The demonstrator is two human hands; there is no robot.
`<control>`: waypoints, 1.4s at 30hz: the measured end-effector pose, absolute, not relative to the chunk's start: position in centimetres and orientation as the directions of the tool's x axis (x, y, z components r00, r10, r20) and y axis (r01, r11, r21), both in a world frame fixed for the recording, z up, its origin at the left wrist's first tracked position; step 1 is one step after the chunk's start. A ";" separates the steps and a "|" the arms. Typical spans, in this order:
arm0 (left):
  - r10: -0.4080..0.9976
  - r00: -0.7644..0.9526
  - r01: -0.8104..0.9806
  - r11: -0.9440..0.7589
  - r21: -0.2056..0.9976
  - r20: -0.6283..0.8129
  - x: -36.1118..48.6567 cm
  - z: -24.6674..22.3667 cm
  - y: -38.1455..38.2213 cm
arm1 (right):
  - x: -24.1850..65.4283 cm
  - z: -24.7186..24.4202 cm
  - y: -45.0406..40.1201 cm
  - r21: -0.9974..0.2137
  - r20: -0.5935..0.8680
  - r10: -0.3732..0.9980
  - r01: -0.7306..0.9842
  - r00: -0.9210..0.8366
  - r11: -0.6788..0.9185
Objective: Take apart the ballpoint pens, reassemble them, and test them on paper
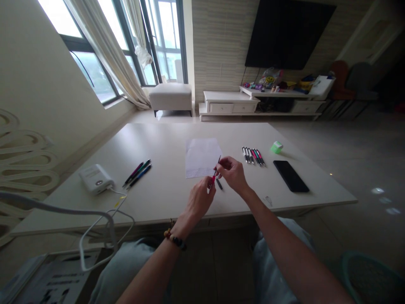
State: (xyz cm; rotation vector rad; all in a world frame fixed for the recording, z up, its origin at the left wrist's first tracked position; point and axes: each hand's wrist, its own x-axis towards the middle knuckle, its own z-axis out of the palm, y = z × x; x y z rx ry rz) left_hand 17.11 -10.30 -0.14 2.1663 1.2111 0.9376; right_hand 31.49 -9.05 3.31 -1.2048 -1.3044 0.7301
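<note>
My left hand [200,197], with a beaded bracelet at the wrist, is closed on a short red pen barrel [213,179]. Close beside it, my right hand [233,172] pinches a thin dark pen refill [219,159], which points up and away from me. The refill's lower end meets the top of the red barrel; how far inside it reaches cannot be made out. Just below my fingers a dark pen part [219,184] lies on the white table [167,190]. Beyond my hands is a sheet of white paper [202,154], lightly creased.
Several pens [253,156] lie in a row at right, near a green box [276,147] and a black phone [290,176]. More pens [137,174] lie at left. Past them stands a white charger [96,179], its cable [122,213] trailing over the front edge.
</note>
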 end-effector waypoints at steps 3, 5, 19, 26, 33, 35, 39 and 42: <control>0.874 0.343 0.491 -0.479 0.728 0.344 17.2 -0.1 -10.2 | 31.8 3.0 -8.9 -0.893 0.338 0.938 0.343 0.079 0.293; 0.886 0.328 0.438 -0.450 0.778 0.328 17.3 -0.2 -10.2 | 32.1 3.1 -8.8 -0.881 0.328 0.944 0.373 0.041 0.290; 0.944 0.247 0.183 -0.268 0.946 0.220 18.0 -0.8 -9.8 | 32.1 3.5 -8.8 -0.935 0.233 0.965 0.243 -0.122 0.257; 0.963 0.191 -0.052 -0.184 0.982 0.190 17.9 0.2 -9.6 | 35.6 0.9 -6.8 -0.806 0.041 0.989 0.590 0.143 -0.052; 0.968 0.128 -0.036 -0.213 0.976 0.215 17.4 1.3 -9.7 | 34.0 -1.9 -5.4 -0.485 -0.064 0.964 0.836 0.259 -0.257; 0.971 0.118 -0.036 -0.205 0.978 0.208 17.4 1.3 -9.8 | 33.4 -1.8 -5.1 -0.450 -0.075 0.965 0.856 0.250 -0.256; 0.973 0.113 -0.034 -0.199 0.979 0.202 17.3 1.1 -9.8 | 33.2 -1.5 -4.9 -0.441 -0.093 0.972 0.866 0.216 -0.235; 0.975 0.105 -0.016 -0.197 0.980 0.197 17.2 0.6 -9.6 | 33.6 -1.4 -5.0 -0.436 -0.096 0.971 0.868 0.218 -0.238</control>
